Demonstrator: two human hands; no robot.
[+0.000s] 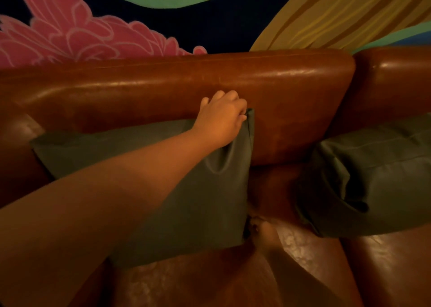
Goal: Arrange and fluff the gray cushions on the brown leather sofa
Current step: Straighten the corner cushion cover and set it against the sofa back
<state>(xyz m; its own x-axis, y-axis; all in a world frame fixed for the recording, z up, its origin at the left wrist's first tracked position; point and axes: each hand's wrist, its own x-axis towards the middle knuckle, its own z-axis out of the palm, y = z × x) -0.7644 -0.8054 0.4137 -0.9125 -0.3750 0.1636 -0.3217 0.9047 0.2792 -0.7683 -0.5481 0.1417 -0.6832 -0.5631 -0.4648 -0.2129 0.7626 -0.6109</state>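
While it leans upright against the sofa's backrest, the nearer gray cushion is held at two corners, which looks like a grip for squaring or shaking it into shape. At the cushion's one o'clock corner the left hand curls over the top edge, its fingers hooked behind the fabric and pulling a fold down the front face. At the five o'clock corner the right hand shows dimly, fingertips at the lower edge; it seems to pinch that corner, though the light is too poor to be sure. Holding opposite ends of one side would let the person tug the cover taut and stand the cushion straight.

Out toward three o'clock, well apart, a second gray cushion slumps in the angle between two back sections, creased and dented, so it likely awaits fluffing. Beyond the backrest, at twelve o'clock, hangs a painted wall with a pink flower.
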